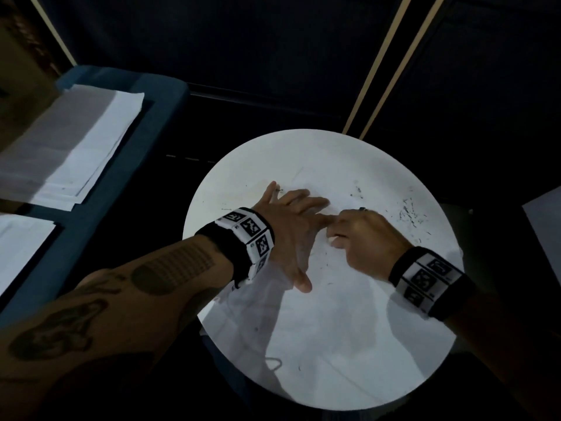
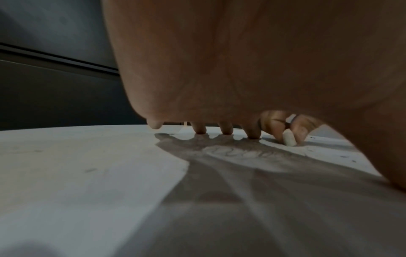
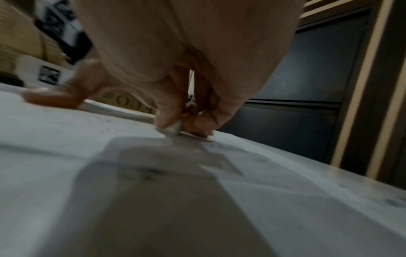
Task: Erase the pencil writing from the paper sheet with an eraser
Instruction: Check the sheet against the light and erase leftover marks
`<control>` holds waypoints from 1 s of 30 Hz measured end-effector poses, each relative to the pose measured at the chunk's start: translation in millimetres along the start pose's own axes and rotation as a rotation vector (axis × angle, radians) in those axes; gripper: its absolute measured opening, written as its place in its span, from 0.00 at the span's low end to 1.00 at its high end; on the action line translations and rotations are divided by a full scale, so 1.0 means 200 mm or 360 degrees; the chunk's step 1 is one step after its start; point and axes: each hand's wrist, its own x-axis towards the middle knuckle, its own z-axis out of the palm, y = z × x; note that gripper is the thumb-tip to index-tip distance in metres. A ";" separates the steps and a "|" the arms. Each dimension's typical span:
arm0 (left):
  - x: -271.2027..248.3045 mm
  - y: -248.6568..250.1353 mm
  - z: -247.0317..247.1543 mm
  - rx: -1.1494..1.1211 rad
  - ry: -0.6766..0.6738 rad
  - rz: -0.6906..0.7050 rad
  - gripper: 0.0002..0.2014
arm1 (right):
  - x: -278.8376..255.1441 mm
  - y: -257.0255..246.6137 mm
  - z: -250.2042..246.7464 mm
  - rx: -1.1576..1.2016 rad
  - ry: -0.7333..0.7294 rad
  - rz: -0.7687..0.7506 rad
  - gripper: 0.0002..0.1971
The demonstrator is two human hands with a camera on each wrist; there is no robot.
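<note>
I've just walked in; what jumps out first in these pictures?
The bright round white table in a dark room, with two hands meeting at its centre. The left hand presses flat on the paper sheet, while the right hand pinches a small white eraser against it. Dark crumbs lie scattered to the right.

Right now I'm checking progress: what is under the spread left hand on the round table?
The left hand presses the paper sheet flat with straight fingers. The left wrist view shows faint pencil writing in its shadow. Whatever lies beneath the fingertips themselves is covered.
</note>
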 end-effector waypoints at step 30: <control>0.01 -0.03 0.02 -0.0039 0.0039 0.0042 0.67 | -0.01 -0.07 0.05 0.0023 -0.0074 -0.0425 0.21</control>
